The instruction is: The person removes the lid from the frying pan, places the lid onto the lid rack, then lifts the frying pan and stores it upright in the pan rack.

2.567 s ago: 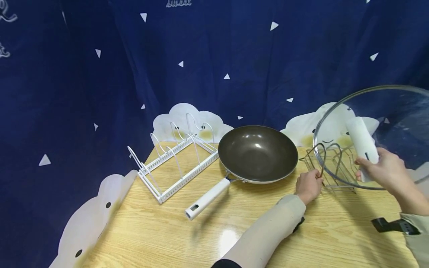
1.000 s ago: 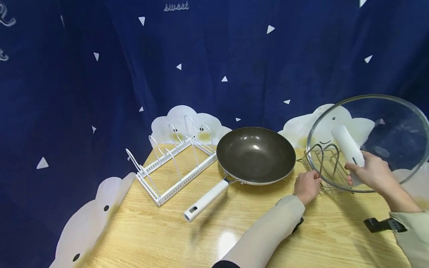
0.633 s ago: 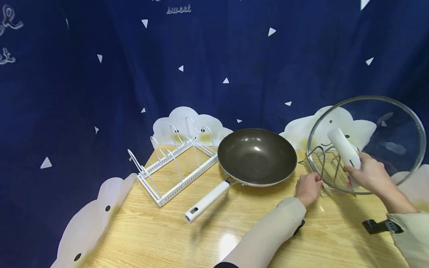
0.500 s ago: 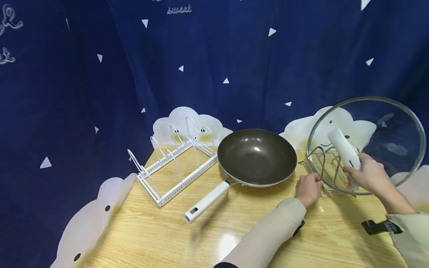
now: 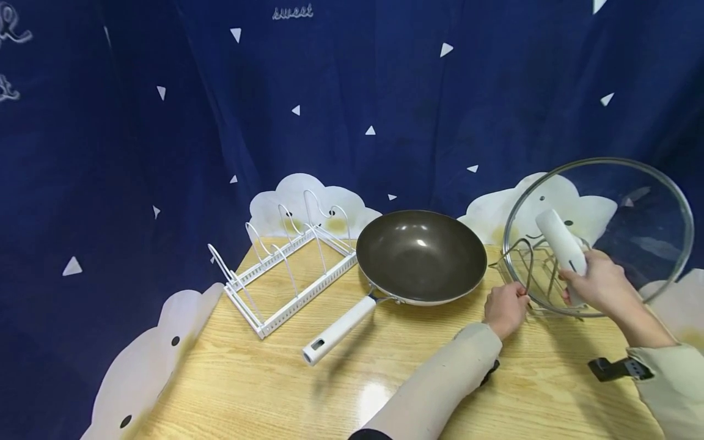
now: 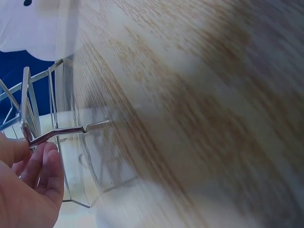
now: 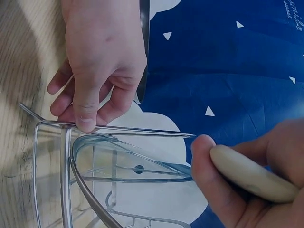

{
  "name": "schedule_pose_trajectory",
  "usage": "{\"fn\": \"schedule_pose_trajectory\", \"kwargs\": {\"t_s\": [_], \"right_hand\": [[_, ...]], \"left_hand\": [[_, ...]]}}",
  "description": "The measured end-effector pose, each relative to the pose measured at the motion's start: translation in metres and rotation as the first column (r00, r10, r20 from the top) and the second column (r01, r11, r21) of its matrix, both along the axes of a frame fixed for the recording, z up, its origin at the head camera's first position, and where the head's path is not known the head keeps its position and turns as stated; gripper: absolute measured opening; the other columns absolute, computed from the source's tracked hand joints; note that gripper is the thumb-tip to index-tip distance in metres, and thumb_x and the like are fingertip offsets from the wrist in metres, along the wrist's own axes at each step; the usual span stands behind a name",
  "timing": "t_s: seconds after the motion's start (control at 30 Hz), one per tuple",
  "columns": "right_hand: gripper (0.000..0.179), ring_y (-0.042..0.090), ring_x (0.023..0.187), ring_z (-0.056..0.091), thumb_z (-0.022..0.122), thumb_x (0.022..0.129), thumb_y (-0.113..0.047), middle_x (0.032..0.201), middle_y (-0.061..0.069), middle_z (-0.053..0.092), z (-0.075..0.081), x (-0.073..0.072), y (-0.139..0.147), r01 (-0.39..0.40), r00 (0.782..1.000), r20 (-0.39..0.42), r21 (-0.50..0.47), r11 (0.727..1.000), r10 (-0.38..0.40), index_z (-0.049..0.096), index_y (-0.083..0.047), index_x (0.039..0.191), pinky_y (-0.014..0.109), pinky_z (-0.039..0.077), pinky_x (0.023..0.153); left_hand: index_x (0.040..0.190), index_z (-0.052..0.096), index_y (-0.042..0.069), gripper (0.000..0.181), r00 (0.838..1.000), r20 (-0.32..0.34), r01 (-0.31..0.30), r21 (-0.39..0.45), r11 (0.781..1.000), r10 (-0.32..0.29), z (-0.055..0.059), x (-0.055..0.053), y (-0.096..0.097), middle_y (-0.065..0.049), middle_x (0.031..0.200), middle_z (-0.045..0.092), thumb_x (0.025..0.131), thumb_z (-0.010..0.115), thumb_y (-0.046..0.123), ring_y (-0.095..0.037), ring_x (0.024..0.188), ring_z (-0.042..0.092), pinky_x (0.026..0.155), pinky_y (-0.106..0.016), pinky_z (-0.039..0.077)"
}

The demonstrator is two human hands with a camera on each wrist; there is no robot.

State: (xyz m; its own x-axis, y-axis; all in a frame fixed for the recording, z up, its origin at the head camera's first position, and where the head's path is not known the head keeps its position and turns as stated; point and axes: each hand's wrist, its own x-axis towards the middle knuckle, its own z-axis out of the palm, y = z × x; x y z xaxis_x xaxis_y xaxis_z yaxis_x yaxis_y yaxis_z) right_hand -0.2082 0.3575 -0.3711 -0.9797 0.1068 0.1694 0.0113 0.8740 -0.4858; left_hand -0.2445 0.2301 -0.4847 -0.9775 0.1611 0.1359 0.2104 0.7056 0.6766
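My left hand (image 5: 505, 310) pinches the near end of a metal wire lid rack (image 5: 531, 263) on the right of the table. In the left wrist view, the thumb and fingers (image 6: 46, 166) close on a bent wire. My right hand (image 5: 602, 282) grips the white handle (image 5: 558, 238) of a large glass lid (image 5: 654, 208). The lid stands tilted on edge, its metal rim (image 7: 88, 194) between the rack's wires in the right wrist view. Left of the rack sits a dark wok (image 5: 420, 260) with a white handle (image 5: 341, 330).
An adjustable white rack (image 5: 308, 294) with several upright wire loops stands left of the wok. The wood table (image 5: 275, 391) ends at a dark blue curtain (image 5: 341, 79) with white cloud shapes. The wok's handle points toward the table's front.
My right hand has brought the lid left and slightly lower, toward the rack, with only a small shift in the last half second. The left hand stays on the rack.
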Motion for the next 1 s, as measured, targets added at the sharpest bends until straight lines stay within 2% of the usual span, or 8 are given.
{"fn": "schedule_pose_trajectory", "kwargs": {"t_s": [0.13, 0.27, 0.47, 0.77, 1.0], "right_hand": [[0.042, 0.022, 0.052, 0.060, 0.055, 0.092, -0.017, 0.071, 0.021, 0.060, -0.001, 0.000, -0.003, -0.033, 0.999, 0.003, -0.055, 0.998, 0.033, 0.042, 0.020, 0.107, 0.033, 0.044, 0.045], [0.043, 0.023, 0.053, 0.061, 0.052, 0.093, -0.013, 0.075, 0.027, 0.057, -0.001, 0.000, -0.006, -0.052, 0.998, 0.023, -0.105, 0.993, 0.054, 0.037, 0.024, 0.110, 0.035, 0.046, 0.045], [0.043, 0.024, 0.055, 0.060, 0.049, 0.094, -0.012, 0.079, 0.031, 0.054, 0.000, 0.001, -0.008, -0.057, 0.997, 0.047, -0.107, 0.993, 0.062, 0.036, 0.025, 0.110, 0.035, 0.046, 0.046], [0.040, 0.023, 0.055, 0.059, 0.048, 0.092, -0.014, 0.072, 0.024, 0.057, 0.000, 0.001, -0.013, -0.045, 0.998, 0.035, -0.143, 0.989, 0.050, 0.039, 0.022, 0.105, 0.035, 0.043, 0.042], [0.044, 0.025, 0.056, 0.057, 0.049, 0.093, -0.015, 0.077, 0.031, 0.054, 0.000, 0.003, -0.015, -0.017, 0.999, 0.048, -0.129, 0.991, 0.023, 0.036, 0.025, 0.108, 0.036, 0.043, 0.043]], "left_hand": [[0.081, 0.065, 0.031, 0.008, 1.000, -0.022, 0.002, -0.006, 1.000, -0.002, 0.001, -0.001, 0.000, 0.022, 0.072, 0.058, 0.089, 0.064, 0.034, 0.002, 0.063, 0.052, 0.052, -0.017, 0.038], [0.081, 0.065, 0.031, 0.009, 0.999, -0.030, 0.012, -0.001, 1.000, -0.012, 0.002, 0.000, -0.001, 0.022, 0.071, 0.058, 0.090, 0.064, 0.033, 0.003, 0.063, 0.052, 0.053, -0.016, 0.038], [0.081, 0.065, 0.031, 0.008, 0.999, -0.042, 0.004, -0.010, 1.000, -0.004, 0.002, -0.002, -0.001, 0.021, 0.073, 0.060, 0.089, 0.065, 0.035, 0.002, 0.064, 0.054, 0.052, -0.017, 0.038], [0.078, 0.064, 0.030, 0.010, 0.999, -0.028, -0.015, -0.004, 1.000, 0.015, 0.003, -0.004, 0.001, 0.019, 0.072, 0.059, 0.087, 0.068, 0.034, 0.000, 0.064, 0.054, 0.052, -0.019, 0.038], [0.080, 0.063, 0.030, 0.010, 1.000, -0.006, -0.005, 0.003, 1.000, 0.005, 0.003, -0.001, 0.000, 0.018, 0.072, 0.059, 0.088, 0.066, 0.034, -0.001, 0.062, 0.053, 0.051, -0.019, 0.038]]}}
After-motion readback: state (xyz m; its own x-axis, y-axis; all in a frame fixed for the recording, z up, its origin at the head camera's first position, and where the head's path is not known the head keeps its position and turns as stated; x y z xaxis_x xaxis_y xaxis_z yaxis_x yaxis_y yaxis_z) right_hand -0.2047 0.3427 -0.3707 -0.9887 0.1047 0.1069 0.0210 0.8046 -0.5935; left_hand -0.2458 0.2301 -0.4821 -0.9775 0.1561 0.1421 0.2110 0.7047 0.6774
